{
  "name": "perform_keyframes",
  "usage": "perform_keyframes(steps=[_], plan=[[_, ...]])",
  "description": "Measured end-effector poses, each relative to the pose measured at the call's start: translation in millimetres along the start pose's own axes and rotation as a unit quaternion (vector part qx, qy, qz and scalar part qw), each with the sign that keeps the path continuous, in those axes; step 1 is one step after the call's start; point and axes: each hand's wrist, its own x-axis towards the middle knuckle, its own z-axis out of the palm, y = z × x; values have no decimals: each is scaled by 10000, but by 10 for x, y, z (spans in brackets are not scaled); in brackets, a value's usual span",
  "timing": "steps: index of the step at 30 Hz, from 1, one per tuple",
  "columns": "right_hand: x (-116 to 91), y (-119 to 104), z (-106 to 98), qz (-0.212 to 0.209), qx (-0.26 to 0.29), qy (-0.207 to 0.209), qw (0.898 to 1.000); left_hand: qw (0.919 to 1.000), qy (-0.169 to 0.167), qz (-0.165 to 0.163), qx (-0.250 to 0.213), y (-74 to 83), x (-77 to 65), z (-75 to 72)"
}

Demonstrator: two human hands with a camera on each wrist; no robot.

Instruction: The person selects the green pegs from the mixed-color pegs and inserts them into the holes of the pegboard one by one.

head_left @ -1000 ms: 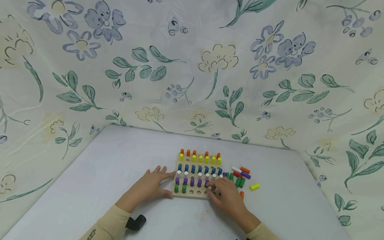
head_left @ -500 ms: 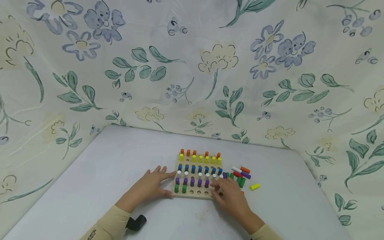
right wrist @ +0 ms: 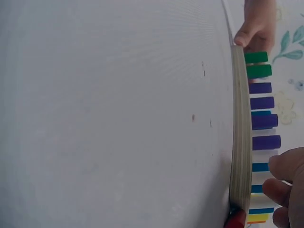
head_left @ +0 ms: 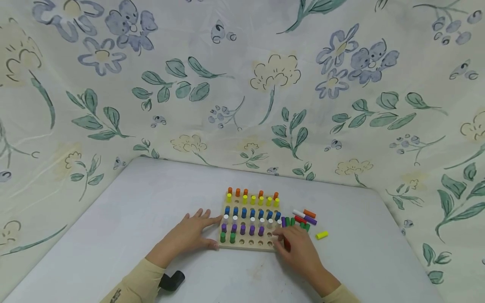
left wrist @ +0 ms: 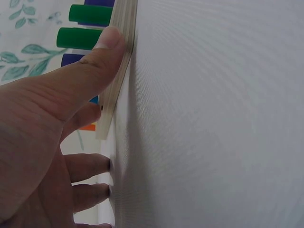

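A wooden pegboard (head_left: 248, 248) lies on the white table, with rows of coloured pegs standing in its holes. My left hand (head_left: 193, 231) rests at the board's left edge. In the left wrist view its thumb (left wrist: 109, 40) lies against the edge beside the green pegs (left wrist: 78, 39); the other fingers spread apart. My right hand (head_left: 297, 248) hovers over the board's right side, past the last purple peg (head_left: 261, 231); bare holes (head_left: 269, 235) show beside its fingertips. No peg shows between its loosely bent fingers. Under it a red peg (right wrist: 236, 219) sits beside the board.
Loose pegs lie right of the board: green (head_left: 292, 221), purple (head_left: 310, 220), white (head_left: 298, 213), orange (head_left: 310, 213), red (head_left: 300, 219) and yellow (head_left: 322, 235). A black object (head_left: 173, 281) lies by the left sleeve. A floral curtain (head_left: 242, 105) stands behind the table.
My right hand has drawn back to the right from the purple row, baring a purple peg and holes in the front rows. It now covers the loose orange peg. My left hand stays put.
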Motion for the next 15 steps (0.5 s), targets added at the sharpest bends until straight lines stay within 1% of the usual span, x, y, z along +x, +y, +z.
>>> perform_keyframes(steps=[4, 15], plan=[[-12, 17, -9, 37, 28, 25, 10000, 10000, 37, 52, -6, -12, -2, 7], [-24, 61, -35, 175, -205, -28, 9996, 9999, 40, 121, -11, 10, -15, -26]])
